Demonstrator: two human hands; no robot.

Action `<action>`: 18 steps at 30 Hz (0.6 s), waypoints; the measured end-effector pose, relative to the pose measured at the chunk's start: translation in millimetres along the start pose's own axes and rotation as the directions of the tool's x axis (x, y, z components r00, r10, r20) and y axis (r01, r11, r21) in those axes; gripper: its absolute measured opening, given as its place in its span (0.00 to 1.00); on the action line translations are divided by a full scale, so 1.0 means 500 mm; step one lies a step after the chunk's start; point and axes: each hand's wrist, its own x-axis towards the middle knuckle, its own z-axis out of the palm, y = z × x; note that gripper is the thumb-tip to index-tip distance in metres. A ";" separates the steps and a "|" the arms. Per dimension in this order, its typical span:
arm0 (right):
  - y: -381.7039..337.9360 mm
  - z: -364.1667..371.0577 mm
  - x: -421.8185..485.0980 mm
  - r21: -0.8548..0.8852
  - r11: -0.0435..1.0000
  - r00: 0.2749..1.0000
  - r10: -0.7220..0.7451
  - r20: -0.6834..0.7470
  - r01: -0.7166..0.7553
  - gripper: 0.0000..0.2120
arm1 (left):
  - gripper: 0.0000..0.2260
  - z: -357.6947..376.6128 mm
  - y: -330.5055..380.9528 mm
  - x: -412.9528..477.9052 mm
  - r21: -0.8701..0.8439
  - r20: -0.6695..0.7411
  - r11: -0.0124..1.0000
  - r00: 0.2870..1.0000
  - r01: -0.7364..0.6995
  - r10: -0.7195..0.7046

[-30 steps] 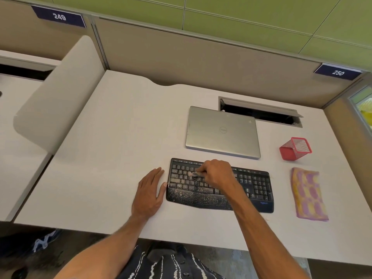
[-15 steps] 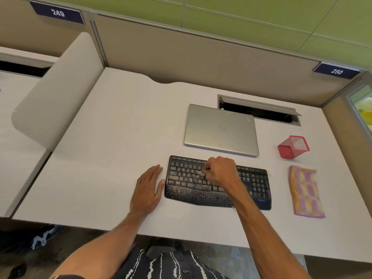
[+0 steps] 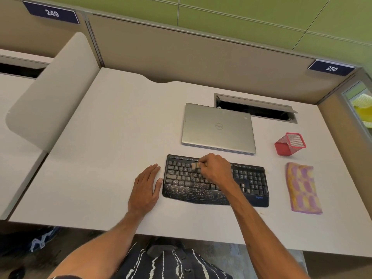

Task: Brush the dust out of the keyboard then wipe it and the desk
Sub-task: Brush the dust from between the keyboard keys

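Evidently the right hand (image 3: 216,170) is clamped round a small brush (image 3: 195,165). The handle is hidden in the fist, and only the pale bristles show, sticking out to the left of the knuckles and resting on the far key rows of the keyboard (image 3: 251,183). A grip that close to the bristles probably gives short, firm strokes between the keys.

The left hand (image 3: 146,188) lies flat on the desk (image 3: 110,148) with fingers straight, gripping nothing. Its thumb sits against the keyboard's left edge, most likely to brace the board so it does not slide under the brushing.

The keyboard lies directly beneath the right hand, close to the near edge of the desk. Pale specks are thick on its palm rest and left-hand keys, while the number pad at the right shows fewer. Brushing therefore looks only partly done, and wiping not begun.

The cloth (image 3: 303,188) lies flat to the right of the keyboard, apart from it and untouched, within easy reach for the wiping step. A closed laptop (image 3: 218,127) sits just beyond the keyboard's far edge, and a red mesh pen holder (image 3: 289,143) lies tipped farther right.
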 end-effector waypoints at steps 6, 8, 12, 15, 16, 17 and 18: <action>-0.009 0.020 0.002 -0.036 0.998 0.995 0.045 0.091 -0.042 0.07 | 0.23 -0.002 0.000 -0.001 -0.004 0.007 1.000 1.000 0.004 -0.004; -0.014 0.013 0.002 -0.041 0.999 0.991 0.039 0.130 -0.034 0.08 | 0.23 -0.002 0.001 -0.001 -0.002 0.003 1.000 1.000 0.003 -0.003; -0.020 -0.003 0.005 0.009 0.998 0.998 0.056 0.008 -0.056 0.08 | 0.23 -0.004 0.002 0.000 -0.004 -0.003 1.000 1.000 -0.001 0.001; -0.023 0.008 0.001 -0.013 0.999 0.998 0.046 0.038 -0.046 0.07 | 0.23 -0.004 0.000 0.000 -0.002 0.001 1.000 1.000 0.004 -0.004; -0.023 0.015 0.001 -0.018 0.999 0.996 0.043 0.073 -0.042 0.07 | 0.23 -0.004 0.000 0.000 -0.001 0.002 1.000 1.000 0.003 -0.003; -0.024 0.016 -0.001 -0.025 0.999 0.994 0.039 0.100 -0.037 0.07 | 0.23 -0.003 -0.001 0.000 0.000 0.003 1.000 1.000 0.001 -0.001; -0.024 0.014 0.000 -0.032 0.999 0.993 0.035 0.116 -0.032 0.07 | 0.23 -0.003 -0.001 0.000 0.002 0.003 1.000 1.000 -0.002 0.002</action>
